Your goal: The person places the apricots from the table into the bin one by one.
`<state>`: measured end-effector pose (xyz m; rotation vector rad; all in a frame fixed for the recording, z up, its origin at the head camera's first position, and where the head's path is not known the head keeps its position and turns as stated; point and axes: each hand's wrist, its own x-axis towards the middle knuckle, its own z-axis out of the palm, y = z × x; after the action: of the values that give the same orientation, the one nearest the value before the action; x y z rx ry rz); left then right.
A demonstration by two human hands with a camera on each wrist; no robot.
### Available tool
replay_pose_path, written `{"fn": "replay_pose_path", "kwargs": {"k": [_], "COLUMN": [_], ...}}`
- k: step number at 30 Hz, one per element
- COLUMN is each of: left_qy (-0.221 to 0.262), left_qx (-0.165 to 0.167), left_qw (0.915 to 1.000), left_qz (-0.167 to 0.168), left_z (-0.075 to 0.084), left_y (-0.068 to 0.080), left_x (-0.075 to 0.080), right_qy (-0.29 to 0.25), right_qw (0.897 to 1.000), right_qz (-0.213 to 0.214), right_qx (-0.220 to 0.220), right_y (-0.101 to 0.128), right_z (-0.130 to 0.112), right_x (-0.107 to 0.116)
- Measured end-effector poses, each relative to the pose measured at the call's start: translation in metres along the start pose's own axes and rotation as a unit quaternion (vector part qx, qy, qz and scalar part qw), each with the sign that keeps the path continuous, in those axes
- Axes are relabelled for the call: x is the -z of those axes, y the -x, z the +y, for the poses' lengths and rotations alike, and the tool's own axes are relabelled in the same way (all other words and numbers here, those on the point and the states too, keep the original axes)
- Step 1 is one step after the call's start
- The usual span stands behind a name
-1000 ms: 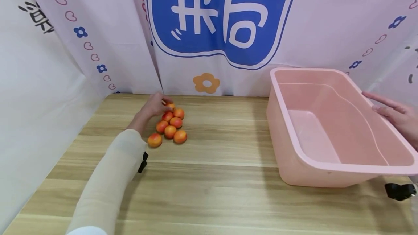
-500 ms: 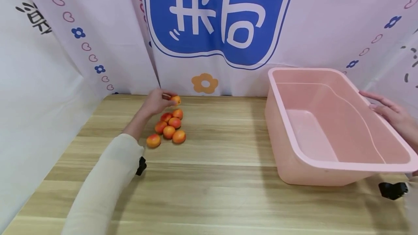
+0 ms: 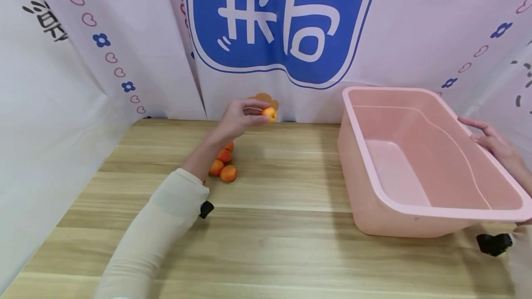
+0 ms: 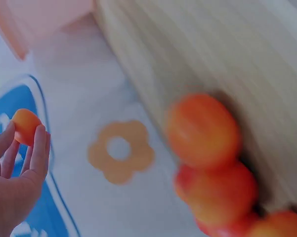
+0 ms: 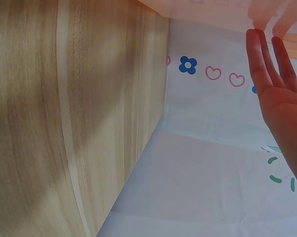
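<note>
My left hand (image 3: pixel 238 119) pinches an apricot (image 3: pixel 269 114) between thumb and fingertips, up off the table at the back. The left wrist view shows this orange apricot (image 4: pixel 26 126) at the fingertips. Behind the left forearm lie several more orange-red apricots (image 3: pixel 228 173), partly hidden; some loom close in the left wrist view. To the right stands a large pink plastic tub (image 3: pixel 357 174) with a bare floor inside. My right hand (image 3: pixel 500 149) rests at its far right rim, with straight fingers (image 5: pixel 257 59) against the outer wall and the thumb at the rim.
A wood-grain table (image 3: pixel 270 243) carries everything. White printed cloth (image 3: pixel 415 36) with a blue emblem hangs along its back edge and on both sides. Black wrist devices (image 3: pixel 494 243) show under both forearms.
The left hand picked up the rearmost apricot from the group, lifted it and carried it to the right. The right hand stays at the tub's rim.
</note>
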<state>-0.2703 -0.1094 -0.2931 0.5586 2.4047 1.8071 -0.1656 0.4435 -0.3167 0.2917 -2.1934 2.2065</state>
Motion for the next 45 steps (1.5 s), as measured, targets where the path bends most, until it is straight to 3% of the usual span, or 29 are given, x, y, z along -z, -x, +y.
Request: {"fn": "replay_pose_path", "kwargs": {"k": [5, 10, 15, 23, 33, 39, 45], "left_qy": [0.026, 0.046, 0.057, 0.052, 0.044, 0.032, -0.008], "left_qx": [-0.020, -0.027, -0.023, -0.058, -0.081, -0.095, -0.092], "left_qw": [0.9991, 0.9971, 0.9952, 0.9909, 0.9845, 0.9817, 0.9791], "left_qz": [-0.028, -0.053, -0.076, -0.110, -0.149, -0.162, -0.181], "left_z": [0.022, 0.040, 0.052, 0.069, 0.098, 0.113, 0.120], "left_y": [-0.001, -0.003, -0.007, -0.018, -0.030, -0.035, -0.043], "left_x": [-0.028, -0.050, -0.067, -0.100, -0.142, -0.170, -0.194], "right_qy": [-0.024, -0.041, -0.069, -0.138, -0.149, -0.130, -0.120], "right_qw": [1.000, 0.999, 0.996, 0.986, 0.987, 0.989, 0.992], "right_qz": [-0.007, -0.029, -0.044, -0.078, -0.051, -0.045, -0.023], "right_qx": [-0.011, 0.018, 0.025, 0.043, 0.039, 0.061, 0.034], "right_y": [0.004, 0.001, 0.001, -0.003, -0.003, -0.005, 0.000], "right_z": [0.002, 0.005, 0.006, 0.011, 0.010, 0.010, 0.011], "right_x": [-0.002, 0.000, -0.001, 0.000, -0.002, -0.003, -0.005]}}
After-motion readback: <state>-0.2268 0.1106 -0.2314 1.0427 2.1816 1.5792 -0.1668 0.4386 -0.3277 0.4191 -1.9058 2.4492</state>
